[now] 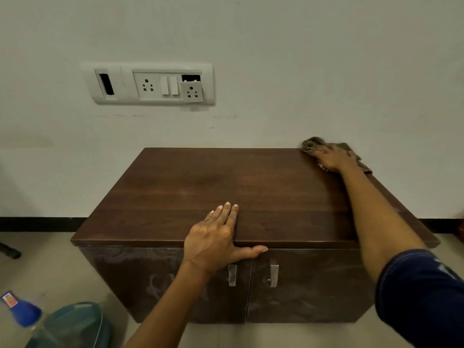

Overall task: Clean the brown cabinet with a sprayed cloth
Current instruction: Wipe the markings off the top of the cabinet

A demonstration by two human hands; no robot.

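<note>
Right hand (332, 159) presses flat on the cloth (311, 145), fingers spread over it, at the far right corner of the cabinet (226, 184) top, beside the wall. Left hand (218, 237) lies open and empty on the front edge, thumb hooked over it. Judging by the smeared, dusty doors (313, 285), the top is being wiped; the fronts remain.
</note>
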